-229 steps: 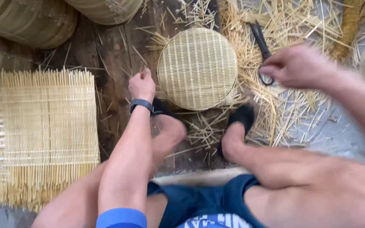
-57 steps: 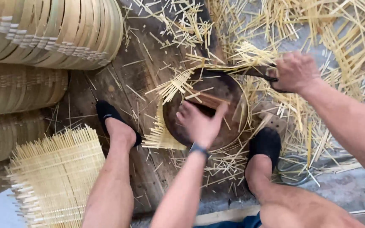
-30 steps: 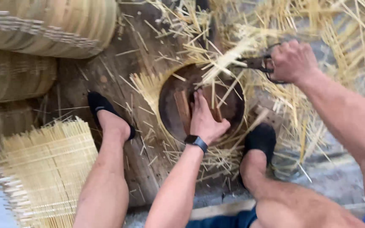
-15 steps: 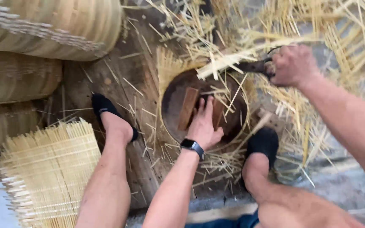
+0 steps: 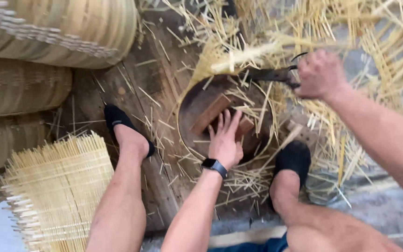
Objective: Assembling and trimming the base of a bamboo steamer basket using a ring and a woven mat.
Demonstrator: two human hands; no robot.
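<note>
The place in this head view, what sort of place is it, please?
Probably a basket-weaving workshop: stacked woven baskets, a square woven mat and cut straw-coloured strips litter the wooden floor.

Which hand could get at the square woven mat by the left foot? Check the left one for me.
Probably yes: the left hand rests flat inside the round form, holding nothing, and nothing blocks its way to the woven mat.

Support is a dark weathered wooden plank floor (image 5: 131, 88). Round shallow dark basket frame with pale bamboo rim (image 5: 197, 100) sits on it under the left hand (image 5: 225, 142). Loose pale bamboo splints (image 5: 239, 179) litter the planks around the frame, thickest beyond the right hand (image 5: 320, 74). Square woven bamboo mat (image 5: 59, 186) lies well left of the left hand. Stacked woven bamboo baskets (image 5: 47, 32) far left.
</note>
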